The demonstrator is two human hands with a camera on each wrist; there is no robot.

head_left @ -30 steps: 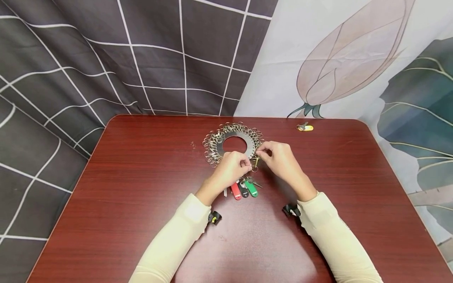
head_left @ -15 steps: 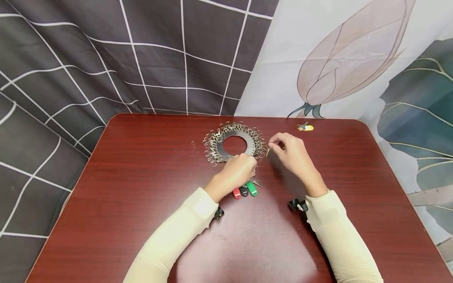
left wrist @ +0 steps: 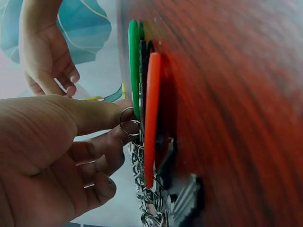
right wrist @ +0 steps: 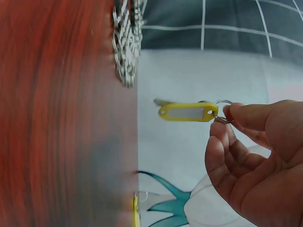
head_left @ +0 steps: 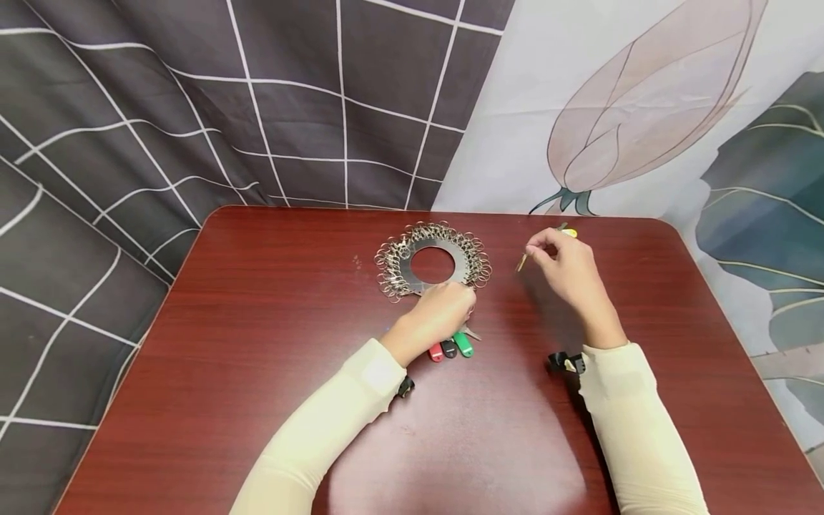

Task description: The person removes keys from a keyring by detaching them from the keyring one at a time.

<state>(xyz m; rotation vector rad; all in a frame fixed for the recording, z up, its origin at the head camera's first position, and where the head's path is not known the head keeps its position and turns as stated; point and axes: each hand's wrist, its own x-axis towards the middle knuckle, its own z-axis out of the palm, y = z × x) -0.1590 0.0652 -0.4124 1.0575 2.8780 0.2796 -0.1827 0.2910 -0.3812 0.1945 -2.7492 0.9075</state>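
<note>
In the head view, my left hand (head_left: 444,311) is at the front rim of a flat grey ring plate (head_left: 407,270) hung with many metal split rings. Up close, its thumb and forefinger pinch a small split ring (left wrist: 126,117) beside green (left wrist: 134,66), black and red (left wrist: 152,99) key tags. A key (left wrist: 185,201) lies beyond the red tag. To the right, my right hand (head_left: 566,265) is raised over the table, pinching the split ring of a yellow key tag (right wrist: 187,112). A key (right wrist: 163,101) shows behind that tag.
Another yellow key tag (head_left: 570,232) lies near the table's far edge, partly hidden by my right hand. The reddish-brown table (head_left: 257,300) meets a dark checked curtain (head_left: 296,114) and a white flower-print cloth (head_left: 502,157) at the back.
My right hand has moved right and away from the ring plate, carrying the yellow key tag. My left hand has turned over and shifted slightly right, staying by the plate's front.
</note>
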